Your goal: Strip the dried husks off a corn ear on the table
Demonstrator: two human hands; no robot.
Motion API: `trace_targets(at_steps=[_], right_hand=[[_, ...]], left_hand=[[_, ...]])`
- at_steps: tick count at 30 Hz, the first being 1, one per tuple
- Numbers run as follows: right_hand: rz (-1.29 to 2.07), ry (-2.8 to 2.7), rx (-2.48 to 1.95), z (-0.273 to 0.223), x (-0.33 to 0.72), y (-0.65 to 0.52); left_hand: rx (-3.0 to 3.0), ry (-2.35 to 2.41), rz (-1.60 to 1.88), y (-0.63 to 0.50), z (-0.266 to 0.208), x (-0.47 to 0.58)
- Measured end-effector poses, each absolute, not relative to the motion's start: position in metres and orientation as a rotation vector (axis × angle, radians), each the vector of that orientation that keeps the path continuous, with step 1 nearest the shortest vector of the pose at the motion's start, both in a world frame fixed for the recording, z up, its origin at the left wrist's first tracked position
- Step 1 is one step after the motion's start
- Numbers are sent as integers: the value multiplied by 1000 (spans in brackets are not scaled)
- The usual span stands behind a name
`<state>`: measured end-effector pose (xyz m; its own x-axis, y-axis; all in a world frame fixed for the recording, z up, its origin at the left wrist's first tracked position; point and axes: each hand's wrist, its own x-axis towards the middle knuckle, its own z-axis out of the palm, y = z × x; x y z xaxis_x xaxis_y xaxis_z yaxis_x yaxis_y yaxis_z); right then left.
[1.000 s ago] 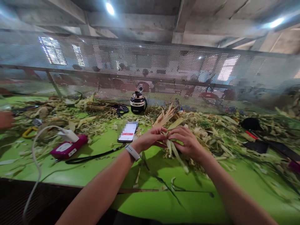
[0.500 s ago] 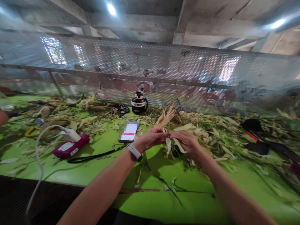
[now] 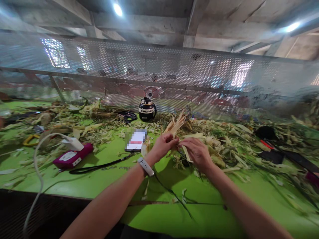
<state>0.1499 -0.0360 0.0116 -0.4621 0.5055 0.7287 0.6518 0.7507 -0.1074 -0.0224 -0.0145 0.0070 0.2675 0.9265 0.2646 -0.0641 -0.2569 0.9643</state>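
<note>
Over the green table (image 3: 154,219), my left hand (image 3: 163,146) is closed, its thumb and fingers pinching pale corn husk. Close to its right, my right hand (image 3: 196,152) is also closed, fingertips together on a strip of corn husk (image 3: 186,154) that hangs down between the hands. The fingertips of the two hands almost meet. A pale, curled piece of husk (image 3: 145,148) shows just left of my left hand. Behind the hands lies a bundle of dry husks (image 3: 176,122). What sits inside the pinched fingers is partly hidden.
A phone (image 3: 136,140) with a black strap lies left of my hands. Farther left is a purple power strip (image 3: 72,156) with a white charger and cable. A black bottle (image 3: 147,110) stands before a perforated screen (image 3: 119,69). Husk scraps (image 3: 231,146) cover much of the table.
My left hand has turned, its thumb now on top, and the pale husk piece shows at its left. My right hand has shifted slightly with its strip.
</note>
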Motion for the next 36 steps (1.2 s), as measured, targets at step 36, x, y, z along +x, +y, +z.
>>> trace_targets(at_steps=[36], right_hand=[[-5,-1624,-840,28,158,-40]], left_hand=[[867,712,1264,-4,4,-28]])
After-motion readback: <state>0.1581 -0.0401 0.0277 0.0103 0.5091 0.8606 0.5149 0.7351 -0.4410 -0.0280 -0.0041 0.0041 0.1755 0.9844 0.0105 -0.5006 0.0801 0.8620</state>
